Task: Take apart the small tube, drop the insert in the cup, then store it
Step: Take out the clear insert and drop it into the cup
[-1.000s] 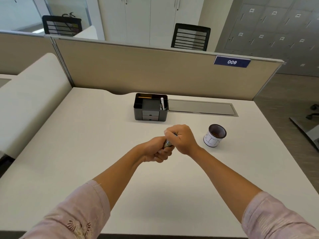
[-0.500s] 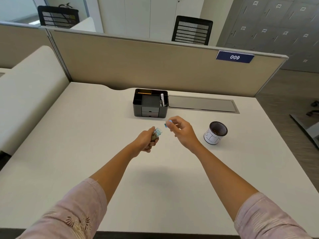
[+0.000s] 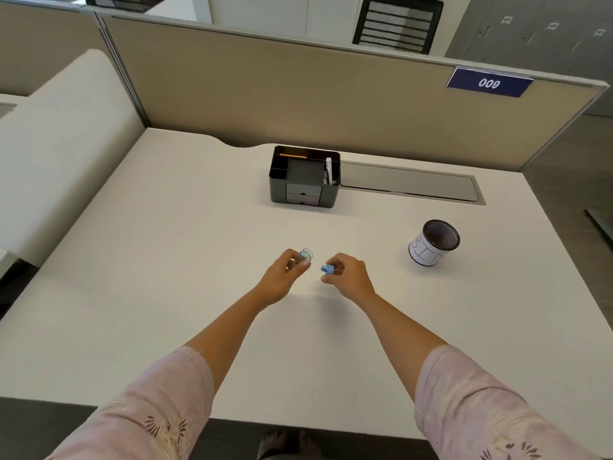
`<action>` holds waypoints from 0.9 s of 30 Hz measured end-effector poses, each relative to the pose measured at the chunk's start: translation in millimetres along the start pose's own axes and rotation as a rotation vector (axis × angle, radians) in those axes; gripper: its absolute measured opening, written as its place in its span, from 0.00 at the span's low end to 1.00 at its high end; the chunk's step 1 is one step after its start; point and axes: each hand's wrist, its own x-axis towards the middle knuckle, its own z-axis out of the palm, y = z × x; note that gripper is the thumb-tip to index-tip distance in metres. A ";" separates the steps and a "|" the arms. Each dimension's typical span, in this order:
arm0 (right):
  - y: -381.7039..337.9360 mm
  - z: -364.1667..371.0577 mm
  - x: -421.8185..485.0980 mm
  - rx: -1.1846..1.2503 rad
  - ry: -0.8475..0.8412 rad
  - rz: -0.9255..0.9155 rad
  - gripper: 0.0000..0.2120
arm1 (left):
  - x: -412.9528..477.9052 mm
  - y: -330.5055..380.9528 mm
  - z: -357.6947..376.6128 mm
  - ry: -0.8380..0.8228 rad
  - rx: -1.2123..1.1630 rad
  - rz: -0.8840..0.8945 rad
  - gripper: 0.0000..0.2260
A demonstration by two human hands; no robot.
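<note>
I hold both my hands above the white desk [image 3: 166,260], a little apart from each other. My left hand [image 3: 282,277] is closed around the small clear tube [image 3: 305,255]; its open mouth sticks out past my fingers and points away from me. My right hand [image 3: 348,273] pinches a small blue cap [image 3: 327,269] between thumb and fingers, and the cap is separated from the tube, just beside it. A thin pale piece seems to stick out near the cap, but it is too small for me to say what it is.

The cup [image 3: 433,243] stands on the desk to the right of my right hand, well apart from it. It is white outside with some writing, dark inside, and it looks a bit tilted toward me. Farther away, near the partition wall [image 3: 298,94], the black organizer [image 3: 304,175] sits with small drawers in front and some pens in its compartments. My sleeves are pink with a flower pattern.
</note>
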 end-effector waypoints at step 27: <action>28.3 16.1 -26.7 0.146 0.281 -0.084 0.06 | -1.7 -12.1 15.2 0.054 -0.030 0.094 0.08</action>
